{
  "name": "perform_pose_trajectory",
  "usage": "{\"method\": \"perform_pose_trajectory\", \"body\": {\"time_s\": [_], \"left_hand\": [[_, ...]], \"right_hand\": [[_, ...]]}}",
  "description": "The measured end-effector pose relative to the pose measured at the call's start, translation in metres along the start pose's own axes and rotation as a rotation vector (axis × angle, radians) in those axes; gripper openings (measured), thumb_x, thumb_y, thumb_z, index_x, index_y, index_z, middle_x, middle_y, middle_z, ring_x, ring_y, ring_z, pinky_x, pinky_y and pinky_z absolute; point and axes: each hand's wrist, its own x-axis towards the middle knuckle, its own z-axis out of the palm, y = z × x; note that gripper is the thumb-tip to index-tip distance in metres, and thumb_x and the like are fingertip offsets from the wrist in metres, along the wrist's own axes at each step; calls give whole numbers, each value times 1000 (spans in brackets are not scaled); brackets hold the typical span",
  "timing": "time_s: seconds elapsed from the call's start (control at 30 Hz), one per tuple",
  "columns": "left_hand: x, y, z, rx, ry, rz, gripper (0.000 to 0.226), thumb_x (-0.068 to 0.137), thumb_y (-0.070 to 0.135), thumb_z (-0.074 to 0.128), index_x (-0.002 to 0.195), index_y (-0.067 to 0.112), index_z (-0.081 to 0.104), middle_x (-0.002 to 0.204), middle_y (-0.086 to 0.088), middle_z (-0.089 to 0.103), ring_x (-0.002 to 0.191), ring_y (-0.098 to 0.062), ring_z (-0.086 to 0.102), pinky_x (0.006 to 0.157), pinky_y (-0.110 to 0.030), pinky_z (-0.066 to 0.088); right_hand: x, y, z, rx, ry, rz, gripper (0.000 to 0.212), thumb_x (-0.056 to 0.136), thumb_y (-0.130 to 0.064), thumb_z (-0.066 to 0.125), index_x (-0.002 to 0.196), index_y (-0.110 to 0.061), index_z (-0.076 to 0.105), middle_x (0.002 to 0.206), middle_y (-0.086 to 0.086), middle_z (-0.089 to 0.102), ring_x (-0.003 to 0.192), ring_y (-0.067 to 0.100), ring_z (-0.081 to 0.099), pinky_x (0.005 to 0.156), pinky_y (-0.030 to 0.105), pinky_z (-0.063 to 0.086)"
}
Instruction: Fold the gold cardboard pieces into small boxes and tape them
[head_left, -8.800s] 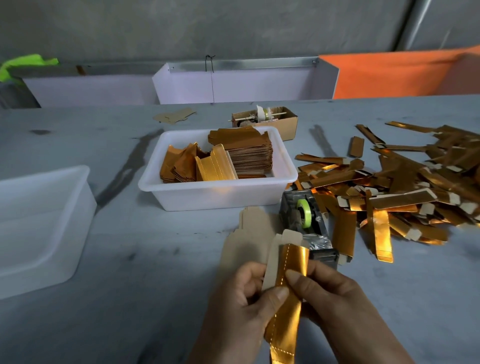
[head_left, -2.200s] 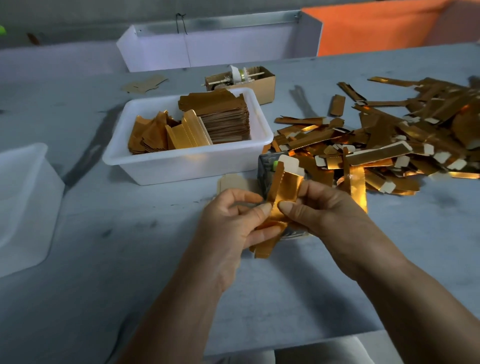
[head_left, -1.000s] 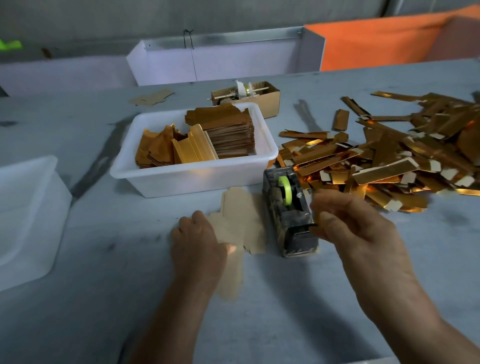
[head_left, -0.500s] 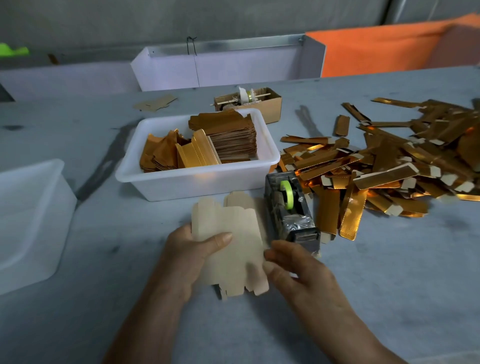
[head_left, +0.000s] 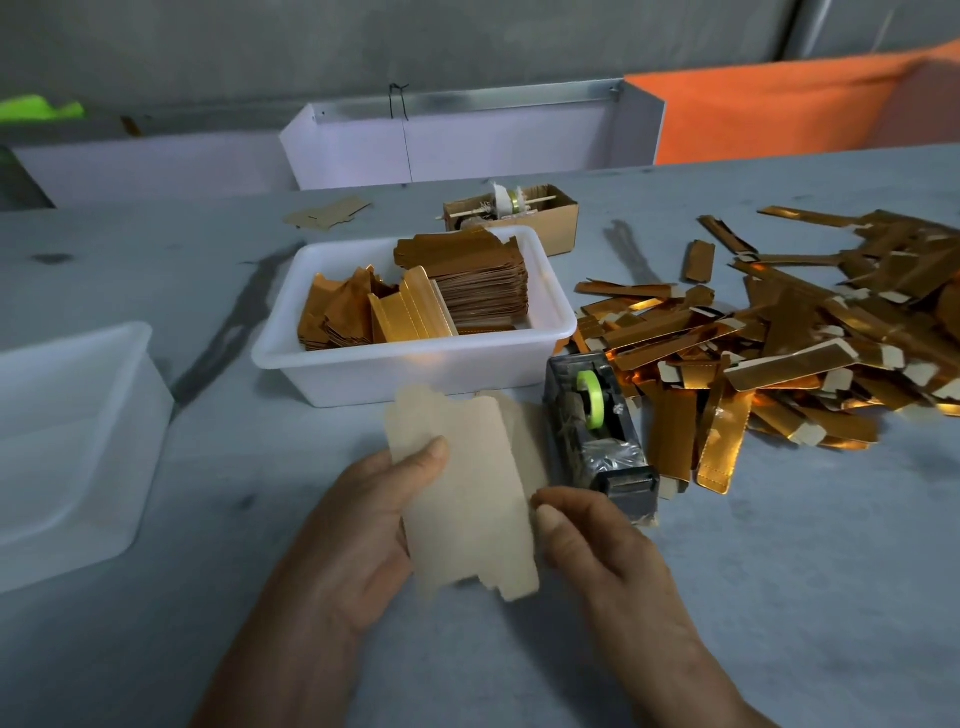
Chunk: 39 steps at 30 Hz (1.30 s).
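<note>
Pinching a flat cardboard blank (head_left: 467, 499), plain side up, between left hand (head_left: 358, 525) and right hand (head_left: 587, 540) at 6 o'clock, seemingly ready to fold, tape dispenser (head_left: 597, 431) at 1 o'clock within reach, stocked white tub (head_left: 415, 358) at 12, taped gold pieces (head_left: 779, 343) heaped at 2.

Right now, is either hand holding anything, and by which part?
The left hand holds a flat cardboard blank, plain side up, by its left edge, thumb on top. The right hand pinches its right edge.

left hand (head_left: 358, 525) grips cardboard blank (head_left: 462, 499) | right hand (head_left: 602, 556) at its edge | tape dispenser (head_left: 597, 431) beside
</note>
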Motion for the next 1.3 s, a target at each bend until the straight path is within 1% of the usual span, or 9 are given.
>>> {"method": "perform_pose_trajectory", "body": {"time_s": [0.07,0.17,0.27,0.4,0.53,0.67,0.83,1.17,1.3], "left_hand": [[-4,1,1,18,-97,-43,36,81,19,54,107,-2,66,98,-20,71,79,-26,70,69,-35,58],[-8,1,5,44,-167,-58,40,80,19,53,112,-1,65,107,-25,68,99,-39,65,89,-47,51],[-10,0,8,81,-213,-36,36,74,13,65,109,2,67,104,-22,70,92,-35,68,82,-44,56],[-11,-11,15,271,-49,88,46,58,19,78,102,9,71,94,-15,74,89,-36,69,84,-51,55],[-12,-21,23,321,122,192,26,63,14,85,86,20,74,78,-1,76,72,-19,72,62,-30,58],[-11,-25,29,355,207,208,33,59,22,88,89,19,73,77,3,75,71,-16,72,65,-33,59],[-11,-31,36,379,297,266,32,62,21,86,90,19,72,75,6,75,70,-12,71,61,-28,54],[-14,-32,45,310,279,274,18,65,14,83,79,18,71,69,8,73,59,-4,67,50,-17,49],[-15,-29,42,252,193,204,28,62,29,81,86,15,73,76,-1,75,73,-19,71,63,-34,57]], "right_hand": [[-3,-9,-4,197,-68,35,30,73,-47,56,94,-28,67,86,-15,70,84,0,65,68,16,54],[-5,-21,-8,308,-116,43,30,68,-35,60,90,-17,69,80,1,71,73,6,67,61,17,54],[-5,-25,-8,339,-65,18,26,64,-27,64,83,-9,69,74,15,66,64,11,62,57,19,54],[-4,-22,-7,262,-10,-13,3,72,-16,70,73,-18,69,62,4,59,59,10,54,53,18,48],[-6,-17,-7,-56,103,-109,15,79,-17,70,70,-26,61,62,-10,60,59,0,54,53,13,46],[-8,-18,-6,-270,170,-211,15,80,-26,68,74,-30,56,77,-18,61,76,-7,55,56,6,45],[-10,-19,-5,-429,224,-349,16,79,-27,67,77,-31,51,70,-13,57,85,-10,51,63,5,45],[-11,-23,-5,-526,266,-455,21,78,-32,65,82,-36,45,69,-17,55,65,-5,55,63,3,44],[-8,-27,-10,-443,234,-335,17,80,-31,62,78,-33,45,67,-8,57,65,5,58,49,17,48]]}}
